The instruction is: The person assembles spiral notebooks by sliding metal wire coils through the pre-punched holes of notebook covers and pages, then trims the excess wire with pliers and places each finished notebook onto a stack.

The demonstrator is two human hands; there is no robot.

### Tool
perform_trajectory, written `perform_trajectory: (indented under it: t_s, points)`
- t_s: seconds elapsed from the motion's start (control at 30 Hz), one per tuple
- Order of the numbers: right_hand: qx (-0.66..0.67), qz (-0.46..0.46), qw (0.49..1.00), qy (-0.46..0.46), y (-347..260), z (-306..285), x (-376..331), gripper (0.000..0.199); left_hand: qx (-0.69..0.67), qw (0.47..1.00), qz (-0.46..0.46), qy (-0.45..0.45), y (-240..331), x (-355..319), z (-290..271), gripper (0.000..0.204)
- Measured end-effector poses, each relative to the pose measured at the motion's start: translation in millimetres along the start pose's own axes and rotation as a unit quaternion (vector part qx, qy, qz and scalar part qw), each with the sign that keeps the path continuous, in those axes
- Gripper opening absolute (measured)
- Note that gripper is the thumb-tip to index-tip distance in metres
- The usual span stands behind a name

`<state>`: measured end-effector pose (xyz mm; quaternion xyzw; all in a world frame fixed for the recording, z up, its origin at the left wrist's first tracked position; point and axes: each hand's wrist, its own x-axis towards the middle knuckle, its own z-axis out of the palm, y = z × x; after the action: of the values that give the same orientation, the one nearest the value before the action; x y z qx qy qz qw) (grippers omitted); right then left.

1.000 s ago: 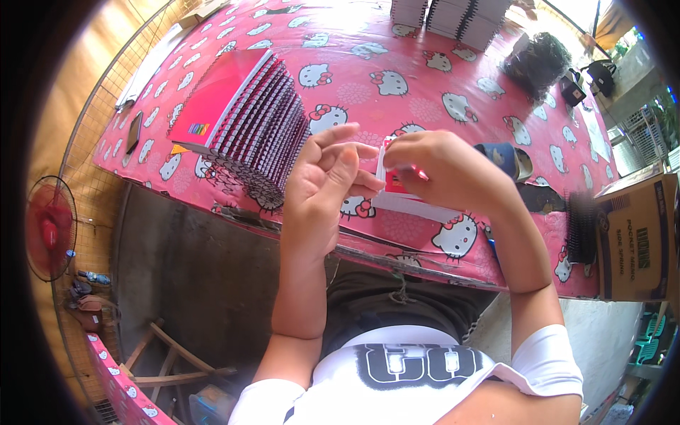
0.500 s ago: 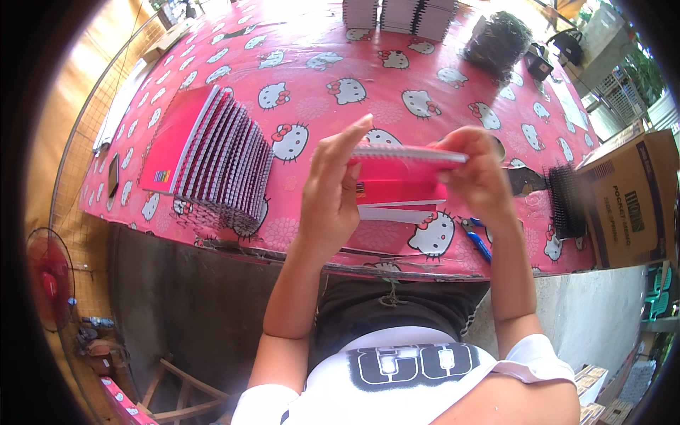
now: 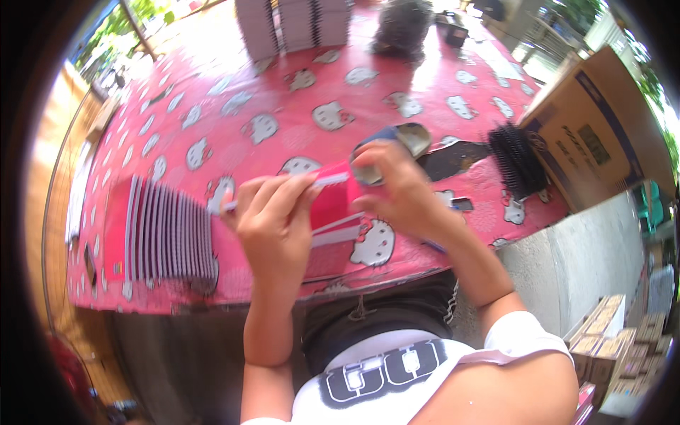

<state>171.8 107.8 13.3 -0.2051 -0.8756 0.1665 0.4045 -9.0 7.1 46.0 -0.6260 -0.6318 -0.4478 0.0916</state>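
Grasping a red notebook [image 3: 333, 202], left hand [image 3: 273, 219] and right hand [image 3: 397, 188] both keep a clenched grip

Bright daylight, far-table glare, fisheye-bent, dark rim

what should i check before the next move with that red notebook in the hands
1. Left hand grips the red notebook at its left end: ok.
2. Right hand holds the notebook's right end: ok, though its fingertips hide the corner.
3. Notebook lifted off the pink patterned tablecloth: cannot tell, it overlaps another red book beneath.
4. Fanned row of spiral notebooks lies left of the left hand, apart from it: ok.
5. Black comb bindings lie right of the right hand, not touched: ok.
6. Whether the notebook's spiral is fully seated: cannot tell, the hands cover it.
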Motion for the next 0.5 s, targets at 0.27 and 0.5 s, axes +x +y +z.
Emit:
perform_trajectory:
  t_s: [0.27, 0.5]
  points:
    - [-0.484, 0.578, 0.655, -0.056, 184, -145, -118, 0.111, -0.022, 1.000, 0.009, 0.010, 6, 8, 6, 0.013]
    - [-0.481, 0.446, 0.755, 0.004, 122, -117, -94, 0.057, -0.043, 0.999, -0.016, -0.005, 5, 8, 4, 0.014]
